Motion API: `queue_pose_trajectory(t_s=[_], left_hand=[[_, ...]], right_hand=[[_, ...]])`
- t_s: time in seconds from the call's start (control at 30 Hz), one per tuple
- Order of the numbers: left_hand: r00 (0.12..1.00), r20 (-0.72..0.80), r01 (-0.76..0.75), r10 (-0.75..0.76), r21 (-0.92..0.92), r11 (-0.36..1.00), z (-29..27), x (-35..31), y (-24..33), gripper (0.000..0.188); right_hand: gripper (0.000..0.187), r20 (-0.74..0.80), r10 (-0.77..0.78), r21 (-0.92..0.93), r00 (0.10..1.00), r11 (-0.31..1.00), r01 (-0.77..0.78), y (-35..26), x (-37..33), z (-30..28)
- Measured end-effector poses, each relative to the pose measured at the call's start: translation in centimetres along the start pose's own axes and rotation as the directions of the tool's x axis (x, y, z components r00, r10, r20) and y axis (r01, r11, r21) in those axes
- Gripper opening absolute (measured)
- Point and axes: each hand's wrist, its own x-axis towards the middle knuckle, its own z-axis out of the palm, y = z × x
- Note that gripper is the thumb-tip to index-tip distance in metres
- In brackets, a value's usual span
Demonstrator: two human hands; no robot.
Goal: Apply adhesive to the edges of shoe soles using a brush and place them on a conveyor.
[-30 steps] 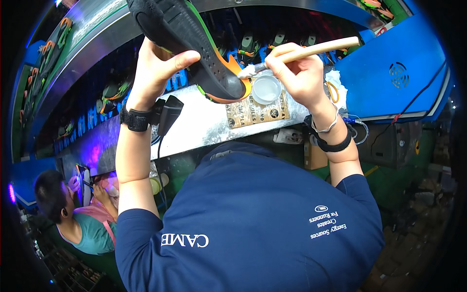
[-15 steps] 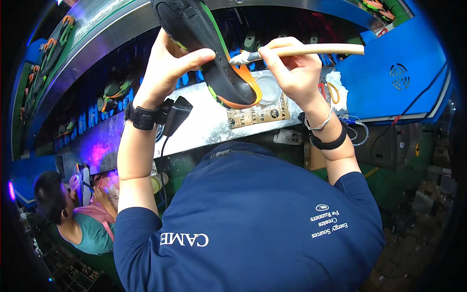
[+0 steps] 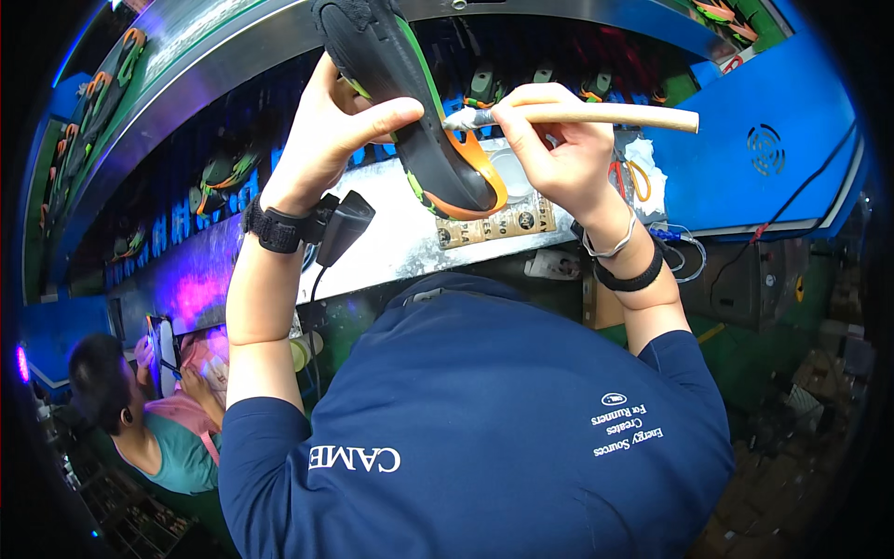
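A black shoe sole (image 3: 396,88) with green and orange edging is held up over the bench by my left hand (image 3: 340,140). The thumb lies across its black face and the other fingers go behind it, partly hidden. My right hand (image 3: 565,144) grips a brush (image 3: 615,114) by its pale wooden handle. The brush's whitish tip meets the sole's edge near its orange part. Below the sole, a round translucent dish (image 3: 511,177) stands on the bench, partly covered by it.
Brown printed paper (image 3: 498,226) lies on the metal bench (image 3: 372,250). Orange-handled scissors (image 3: 639,179) and white tissue (image 3: 650,168) are at right, by a blue machine panel (image 3: 726,140). Ahead, a rack (image 3: 223,177) carries shoe parts. Another person (image 3: 154,419) works at lower left.
Both hands, with the sole and the brush, have come slightly lower and nearer. The sole has shifted a little right; the brush tip stays at its edge.
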Motion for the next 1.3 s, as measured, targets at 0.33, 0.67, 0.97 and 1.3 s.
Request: queue_pose_trajectory(t_s=[0.33,0.67,0.97,1.3], left_hand=[[0.998,0.038,0.057,-0.057,-0.004,0.998,1.4,-0.1,0.1,0.066],[0.994,0.056,0.091,-0.092,0.021,0.996,2.2,-0.2,0.2,0.072],[0.989,0.091,0.115,-0.113,-0.019,0.993,2.6,-0.2,0.2,0.07],[0.988,0.096,0.126,-0.118,-0.087,0.988,3.1,-0.3,-0.2,0.068]], right_hand=[[0.007,-0.093,-0.009,-0.049,0.996,0.999,0.004,0.5,1.4,-0.1],[0.008,-0.075,-0.078,-0.08,0.994,0.994,0.072,0.7,2.5,-0.3],[0.009,-0.124,-0.125,-0.124,0.984,0.986,0.11,1.0,3.7,-0.2],[0.008,-0.166,-0.152,-0.043,0.974,0.988,0.146,1.0,3.8,-0.1]])
